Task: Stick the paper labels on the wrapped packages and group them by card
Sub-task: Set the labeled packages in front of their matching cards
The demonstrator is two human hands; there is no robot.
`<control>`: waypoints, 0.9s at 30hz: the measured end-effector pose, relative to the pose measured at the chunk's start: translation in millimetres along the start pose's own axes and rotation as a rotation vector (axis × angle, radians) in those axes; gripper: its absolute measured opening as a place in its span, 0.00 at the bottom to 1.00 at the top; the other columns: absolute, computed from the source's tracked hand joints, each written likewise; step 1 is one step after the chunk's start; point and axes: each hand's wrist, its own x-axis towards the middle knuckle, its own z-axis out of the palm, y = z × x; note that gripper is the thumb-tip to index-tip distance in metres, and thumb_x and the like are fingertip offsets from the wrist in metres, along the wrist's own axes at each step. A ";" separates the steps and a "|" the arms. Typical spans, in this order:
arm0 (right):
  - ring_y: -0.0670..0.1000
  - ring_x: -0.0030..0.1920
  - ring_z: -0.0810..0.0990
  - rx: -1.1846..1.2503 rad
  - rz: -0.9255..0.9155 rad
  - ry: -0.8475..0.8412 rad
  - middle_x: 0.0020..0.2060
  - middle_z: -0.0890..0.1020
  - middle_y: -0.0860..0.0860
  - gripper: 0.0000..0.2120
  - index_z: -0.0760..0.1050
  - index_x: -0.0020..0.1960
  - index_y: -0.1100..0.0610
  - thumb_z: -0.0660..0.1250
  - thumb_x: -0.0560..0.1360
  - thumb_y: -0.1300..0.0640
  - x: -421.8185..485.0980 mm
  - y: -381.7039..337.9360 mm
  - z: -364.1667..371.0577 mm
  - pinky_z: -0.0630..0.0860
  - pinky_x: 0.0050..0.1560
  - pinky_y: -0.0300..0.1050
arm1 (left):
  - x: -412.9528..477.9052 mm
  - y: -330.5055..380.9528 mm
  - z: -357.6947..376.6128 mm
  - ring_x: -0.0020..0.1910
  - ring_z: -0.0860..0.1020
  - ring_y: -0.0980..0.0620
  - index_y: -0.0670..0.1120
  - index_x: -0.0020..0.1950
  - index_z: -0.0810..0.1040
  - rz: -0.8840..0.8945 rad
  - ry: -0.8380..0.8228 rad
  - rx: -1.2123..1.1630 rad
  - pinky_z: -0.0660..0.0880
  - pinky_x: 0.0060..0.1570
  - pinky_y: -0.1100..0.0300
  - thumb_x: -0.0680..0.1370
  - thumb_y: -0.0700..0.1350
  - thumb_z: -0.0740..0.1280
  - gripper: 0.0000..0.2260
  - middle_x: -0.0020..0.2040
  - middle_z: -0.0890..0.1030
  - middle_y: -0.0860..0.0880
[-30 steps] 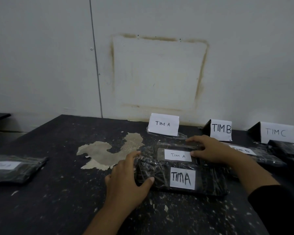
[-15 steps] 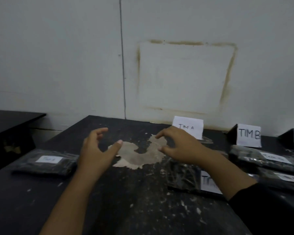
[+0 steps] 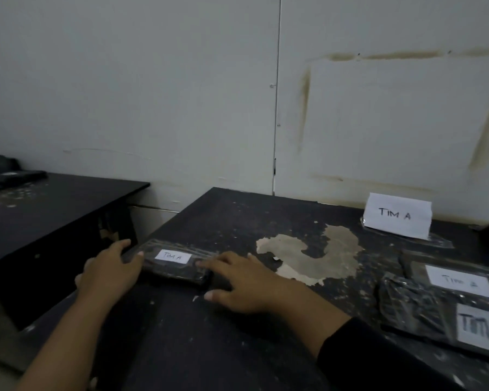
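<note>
I see the dark table carrying the wrapped package near its left edge. My left hand curls round the package's left end, thumb on top. My right hand lays spread fingers on its right end. The TIM A label sits between the fingertips.

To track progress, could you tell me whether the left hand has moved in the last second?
Yes: the left hand went left, from just below the pale patch to the TIM A package far left of it.

The nearest package (label too) runs off the right edge.
</note>
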 end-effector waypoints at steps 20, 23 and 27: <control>0.54 0.66 0.70 -0.294 0.247 -0.148 0.63 0.73 0.49 0.19 0.70 0.62 0.46 0.54 0.77 0.38 -11.0 81.3 -49.8 0.38 0.70 0.69 | 10.0 72.5 60.3 0.61 0.75 0.49 0.59 0.57 0.79 0.084 -0.149 0.199 0.62 0.60 0.52 0.68 0.64 0.70 0.20 0.59 0.79 0.54; 0.54 0.66 0.70 -0.336 0.327 -0.183 0.63 0.74 0.49 0.20 0.70 0.61 0.47 0.52 0.77 0.37 -24.7 102.5 -63.1 0.38 0.70 0.69 | -2.8 102.9 79.0 0.57 0.76 0.50 0.58 0.54 0.79 0.147 -0.150 0.212 0.61 0.53 0.53 0.69 0.64 0.69 0.17 0.56 0.80 0.54; 0.54 0.68 0.67 -0.361 0.432 -0.207 0.66 0.73 0.49 0.22 0.69 0.64 0.46 0.50 0.78 0.37 -48.6 138.1 -79.9 0.38 0.70 0.68 | -17.8 145.6 106.1 0.57 0.76 0.51 0.58 0.52 0.80 0.211 -0.177 0.234 0.62 0.60 0.51 0.72 0.62 0.67 0.14 0.56 0.81 0.55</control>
